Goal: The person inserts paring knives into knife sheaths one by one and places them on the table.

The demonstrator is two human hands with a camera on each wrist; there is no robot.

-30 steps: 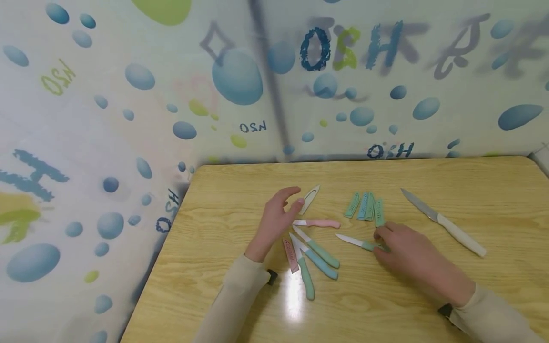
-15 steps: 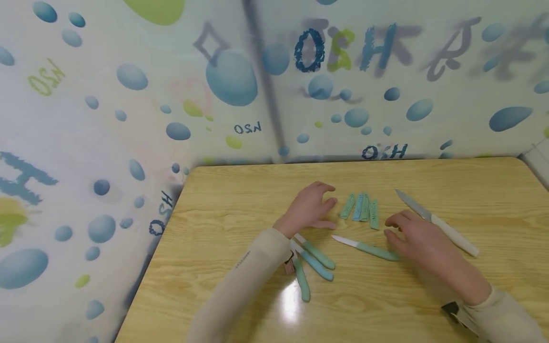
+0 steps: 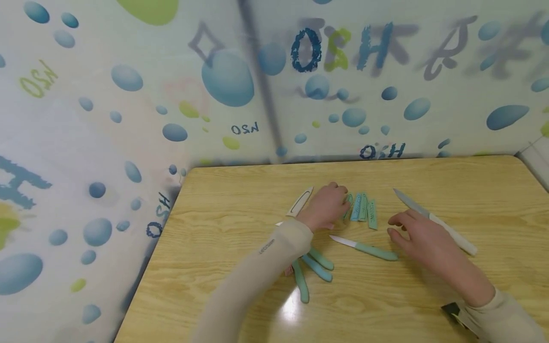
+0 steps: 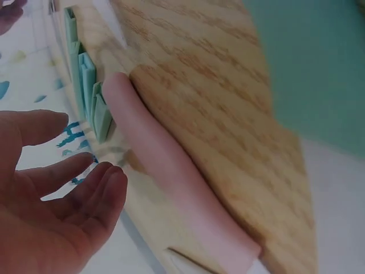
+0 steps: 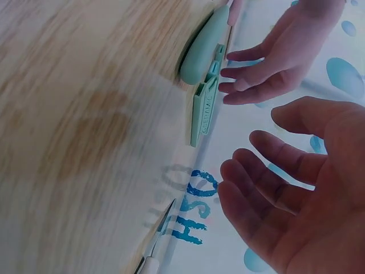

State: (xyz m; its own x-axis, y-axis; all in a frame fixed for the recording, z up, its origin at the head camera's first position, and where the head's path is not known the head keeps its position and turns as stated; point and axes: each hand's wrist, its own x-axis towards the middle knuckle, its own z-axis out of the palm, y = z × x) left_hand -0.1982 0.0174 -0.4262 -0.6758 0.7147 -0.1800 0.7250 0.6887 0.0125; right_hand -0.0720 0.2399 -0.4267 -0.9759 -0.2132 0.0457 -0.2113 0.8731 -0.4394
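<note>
My left hand reaches over the table beside the leftmost green knife sheath, partly covering it. In the left wrist view its fingers are loosely bent with nothing between them; I cannot tell whether they touch the sheath. Beside that stand a blue sheath and more green sheaths. Below this hand lies a pink-handled knife, mostly hidden in the head view. My right hand hovers, fingers loosely bent and holding nothing, between a green-handled paring knife and a larger white-handled knife.
Left of my left hand lies a cream sheath. Under the left forearm, partly hidden, are a blue-handled knife, two green-handled knives and a pink sheath. A patterned wall backs the wooden table.
My left hand has moved right and forward, from by the cream sheath to the green sheath. My right hand has let go of the green-handled paring knife and drawn slightly away.
</note>
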